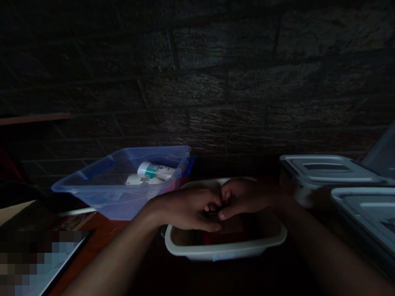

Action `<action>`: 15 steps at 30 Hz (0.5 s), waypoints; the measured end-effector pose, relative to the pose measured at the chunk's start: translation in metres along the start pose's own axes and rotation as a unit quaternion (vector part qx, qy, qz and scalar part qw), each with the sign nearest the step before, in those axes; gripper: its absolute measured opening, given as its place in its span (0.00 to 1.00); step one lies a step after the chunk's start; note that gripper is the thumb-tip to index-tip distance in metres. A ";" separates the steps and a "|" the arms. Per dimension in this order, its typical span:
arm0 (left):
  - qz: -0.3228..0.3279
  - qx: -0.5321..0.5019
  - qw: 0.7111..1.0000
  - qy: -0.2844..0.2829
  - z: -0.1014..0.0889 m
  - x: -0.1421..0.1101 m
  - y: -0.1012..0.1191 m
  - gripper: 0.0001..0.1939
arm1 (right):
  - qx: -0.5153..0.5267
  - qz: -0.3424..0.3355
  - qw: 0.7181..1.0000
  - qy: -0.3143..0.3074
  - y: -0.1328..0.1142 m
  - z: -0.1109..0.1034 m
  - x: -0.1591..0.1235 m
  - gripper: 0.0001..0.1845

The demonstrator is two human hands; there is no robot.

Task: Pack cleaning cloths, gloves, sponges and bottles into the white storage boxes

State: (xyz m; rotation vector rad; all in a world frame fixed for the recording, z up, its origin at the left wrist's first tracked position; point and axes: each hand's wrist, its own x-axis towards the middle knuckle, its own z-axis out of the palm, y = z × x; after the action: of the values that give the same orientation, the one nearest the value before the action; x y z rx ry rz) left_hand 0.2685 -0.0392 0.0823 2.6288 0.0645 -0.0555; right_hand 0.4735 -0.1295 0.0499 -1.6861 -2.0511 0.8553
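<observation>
Over a white-rimmed tub (228, 249), my left hand (189, 209) and my right hand (243, 198) meet with curled fingers. Both are closed around a small dark thing between the fingertips, too dim to name. Beneath them, inside the tub, lies a reddish-brown flat item (231, 229), partly covered by the hands and shadow. The far rim of the tub is mostly hidden behind my hands.
A clear bluish plastic bin (120, 201) on the left holds white bottles (158, 170). On the right stand lidded containers with light lids (333, 168). A dark brick wall (203, 90) rises behind. A blurred-out screen-like object (55, 263) lies at lower left.
</observation>
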 end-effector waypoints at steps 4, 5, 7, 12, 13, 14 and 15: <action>0.007 0.004 1.000 0.016 -0.007 -0.001 0.001 0.11 | 0.041 -0.005 0.999 0.028 0.007 0.003 0.003 0.17; 0.004 0.009 1.000 0.024 -0.007 0.000 0.001 0.10 | 0.047 -0.010 0.998 0.032 0.008 0.003 0.004 0.17; -0.007 0.023 0.999 0.040 -0.007 0.001 0.003 0.08 | 0.064 -0.027 0.997 0.039 0.009 0.002 0.004 0.16; -0.022 0.091 0.992 0.079 -0.004 0.003 0.008 0.07 | 0.099 -0.051 0.989 0.101 0.007 -0.004 0.000 0.17; -0.024 0.102 0.991 0.085 -0.003 0.004 0.008 0.08 | 0.093 -0.047 0.988 0.119 0.006 -0.005 -0.001 0.17; -0.028 0.111 0.989 0.094 -0.001 0.004 0.007 0.08 | 0.080 -0.044 0.986 0.137 0.005 -0.005 -0.001 0.17; -0.033 0.118 0.987 0.104 0.001 0.004 0.006 0.08 | 0.063 -0.042 0.985 0.155 0.003 -0.005 -0.001 0.16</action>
State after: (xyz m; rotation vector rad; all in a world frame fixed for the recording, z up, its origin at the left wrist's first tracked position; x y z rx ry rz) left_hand 0.2732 -0.0447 0.0842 2.8588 0.2291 0.2020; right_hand 0.4795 -0.1292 0.0518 -1.5428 -1.8051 0.6342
